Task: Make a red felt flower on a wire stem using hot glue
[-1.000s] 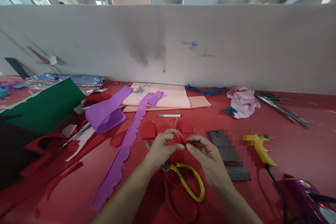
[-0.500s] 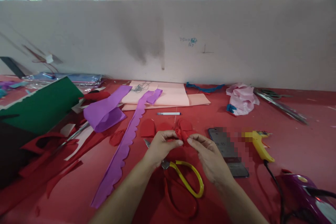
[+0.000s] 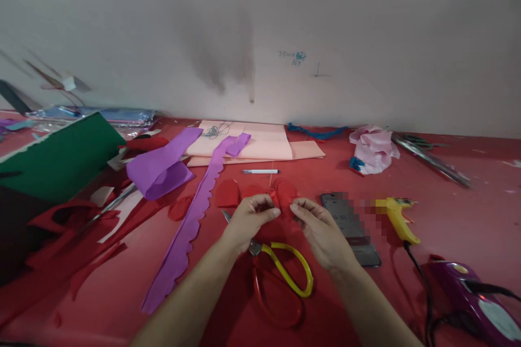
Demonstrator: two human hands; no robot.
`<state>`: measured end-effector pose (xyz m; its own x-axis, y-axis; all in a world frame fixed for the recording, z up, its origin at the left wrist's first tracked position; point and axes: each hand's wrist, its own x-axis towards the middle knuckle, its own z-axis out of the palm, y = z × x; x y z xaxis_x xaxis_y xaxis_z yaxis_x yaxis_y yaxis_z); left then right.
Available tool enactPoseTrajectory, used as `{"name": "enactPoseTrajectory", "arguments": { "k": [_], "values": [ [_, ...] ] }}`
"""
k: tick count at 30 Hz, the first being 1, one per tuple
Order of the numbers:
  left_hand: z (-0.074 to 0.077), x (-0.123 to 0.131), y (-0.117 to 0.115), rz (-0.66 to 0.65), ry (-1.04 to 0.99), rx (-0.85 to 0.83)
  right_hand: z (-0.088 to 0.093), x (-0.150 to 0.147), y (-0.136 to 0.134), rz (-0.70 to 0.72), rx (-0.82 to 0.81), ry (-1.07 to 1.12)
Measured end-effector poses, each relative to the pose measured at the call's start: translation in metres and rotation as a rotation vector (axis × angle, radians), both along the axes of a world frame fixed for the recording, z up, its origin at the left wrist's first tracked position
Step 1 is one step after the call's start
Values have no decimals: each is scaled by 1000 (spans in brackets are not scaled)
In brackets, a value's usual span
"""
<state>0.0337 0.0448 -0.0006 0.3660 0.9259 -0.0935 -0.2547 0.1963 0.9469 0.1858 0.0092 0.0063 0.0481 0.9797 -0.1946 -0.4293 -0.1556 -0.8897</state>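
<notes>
Between my two hands is a small gathered piece of red fabric (image 3: 280, 199), pinched at its edges and raised over the red table. My left hand (image 3: 252, 220) closes thumb and fingers on its left side; my right hand (image 3: 319, 227) pinches its right side. A thin pale stick or wire (image 3: 271, 176) rises just behind it. Under my hands lie scissors (image 3: 291, 271) with one yellow and one red handle, blades partly hidden by my left hand. Rounded red fabric pieces (image 3: 227, 193) rest beyond my left hand. A white pen (image 3: 260, 172) lies behind the hands.
A scalloped purple strip (image 3: 183, 249) and a folded purple band (image 3: 160, 168) lie left, near red scraps and a green board (image 3: 65, 146). To the right are a phone (image 3: 352, 233), a yellow glue gun (image 3: 401, 219) and a corded purple device (image 3: 468, 293). Peach sheets (image 3: 260, 143) lie behind.
The whole view has shifted slightly, so the table things appear a little higher. My fingers stay on the red fabric, and its gathered part has changed shape a little between them.
</notes>
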Motion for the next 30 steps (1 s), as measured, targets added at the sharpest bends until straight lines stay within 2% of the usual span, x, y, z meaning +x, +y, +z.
{"name": "enactPoseTrajectory", "arguments": {
  "k": [10,19,30],
  "values": [
    [-2,1,2,33,-40,-53,-12,8,10,55,79,-82],
    [-3,4,2,34,-177,-167,-13,4,6,33,79,-129],
    [-2,4,2,29,-215,-231,-12,1,7,17,85,-181]
  ]
}}
